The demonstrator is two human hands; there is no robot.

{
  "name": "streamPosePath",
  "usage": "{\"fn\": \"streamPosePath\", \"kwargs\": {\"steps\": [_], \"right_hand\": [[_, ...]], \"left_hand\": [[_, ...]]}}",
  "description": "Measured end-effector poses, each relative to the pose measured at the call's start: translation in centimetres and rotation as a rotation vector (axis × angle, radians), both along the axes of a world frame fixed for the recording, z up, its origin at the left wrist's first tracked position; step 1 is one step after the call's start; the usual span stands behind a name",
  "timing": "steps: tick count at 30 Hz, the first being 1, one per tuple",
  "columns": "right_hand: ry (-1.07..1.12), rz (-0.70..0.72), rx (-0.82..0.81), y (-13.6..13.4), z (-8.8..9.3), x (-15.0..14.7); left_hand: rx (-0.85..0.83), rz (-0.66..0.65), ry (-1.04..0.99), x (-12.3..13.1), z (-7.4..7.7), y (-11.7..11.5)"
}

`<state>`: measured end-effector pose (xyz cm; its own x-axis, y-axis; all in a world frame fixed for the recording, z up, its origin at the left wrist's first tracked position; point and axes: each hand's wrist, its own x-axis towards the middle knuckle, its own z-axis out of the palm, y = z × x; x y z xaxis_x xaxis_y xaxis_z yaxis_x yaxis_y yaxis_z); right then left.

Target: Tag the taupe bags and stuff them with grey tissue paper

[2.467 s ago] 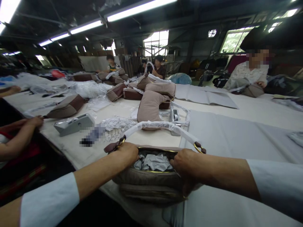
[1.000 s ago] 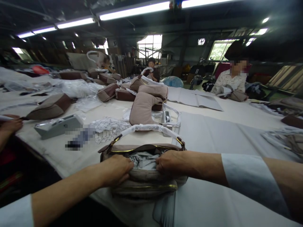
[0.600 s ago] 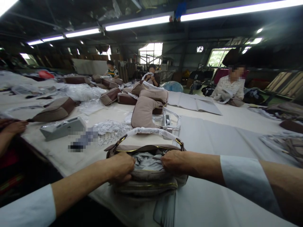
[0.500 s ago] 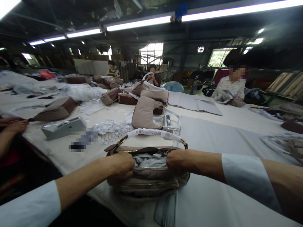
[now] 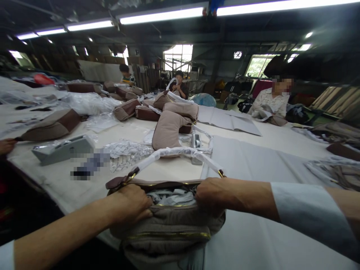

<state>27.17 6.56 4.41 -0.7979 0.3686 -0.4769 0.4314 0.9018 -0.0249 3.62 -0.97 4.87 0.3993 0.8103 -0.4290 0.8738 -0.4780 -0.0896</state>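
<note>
In front of me a taupe handbag (image 5: 168,221) sits at the table's near side, its gold-zipped top unzipped and crumpled grey-white stuffing (image 5: 174,197) showing inside. My left hand (image 5: 129,204) is closed on the left end of the opening. At the right end my right hand (image 5: 210,195) is closed as well, its fingertips hidden in the bag. The handle (image 5: 174,152), wrapped in white, arches up behind the opening on gold rings. A second gold zipper (image 5: 168,235) runs across the front panel.
Beyond the bag lie a curved taupe bag (image 5: 165,131), a grey tape dispenser (image 5: 64,148) and patterned wrapping (image 5: 126,150). Grey sheets (image 5: 247,161) cover the right side. Another person's hand (image 5: 7,145) touches a bag (image 5: 53,125) at left. Several people sit beyond the table.
The handbag has come closer, its left end shifting left and down with my left hand. My right hand has stayed at the right end. The view has shifted slightly.
</note>
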Motion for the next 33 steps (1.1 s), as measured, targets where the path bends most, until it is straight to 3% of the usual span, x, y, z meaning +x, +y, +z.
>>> {"fn": "streamPosePath", "kwargs": {"steps": [3,5,8,12,15,17,20,23,25,29,33], "right_hand": [[0.064,0.194,0.141,-1.2,2.6,0.4],[0.198,0.217,0.253,-1.7,3.8,1.3],[0.426,0.095,0.455,-2.1,3.6,3.5],[0.783,-0.25,0.567,-3.0,0.6,7.3],[0.954,-0.59,0.403,-3.5,-1.4,8.8],[0.975,-0.704,0.225,-3.5,-2.0,8.6],[0.978,-0.76,0.058,-3.3,-2.0,7.3],[1.022,-0.827,-0.031,-3.4,-2.3,6.6],[1.108,-0.87,-0.126,-3.6,-2.9,6.6],[1.294,-0.902,-0.295,-4.1,-4.8,7.1],[1.315,-0.89,-0.251,-4.1,-5.7,7.1]], "left_hand": [[0.103,-0.005,-0.21,0.8,-0.3,-0.7],[0.166,-0.034,-0.393,2.7,-1.0,-0.8],[0.184,0.0,-0.546,6.2,-2.8,-0.1],[0.109,0.049,-0.582,8.2,-4.7,1.2],[0.069,0.039,-0.585,7.6,-4.5,1.2],[0.098,0.085,-0.673,7.6,-3.9,0.9],[0.106,0.283,-1.051,8.9,-3.2,1.2],[-0.143,0.51,-1.445,11.4,-3.3,2.5],[-0.302,0.577,-1.576,12.9,-3.5,3.4],[-0.468,0.683,-1.763,14.2,-4.2,3.5],[-0.511,0.712,-1.891,13.9,-4.8,2.8]]}}
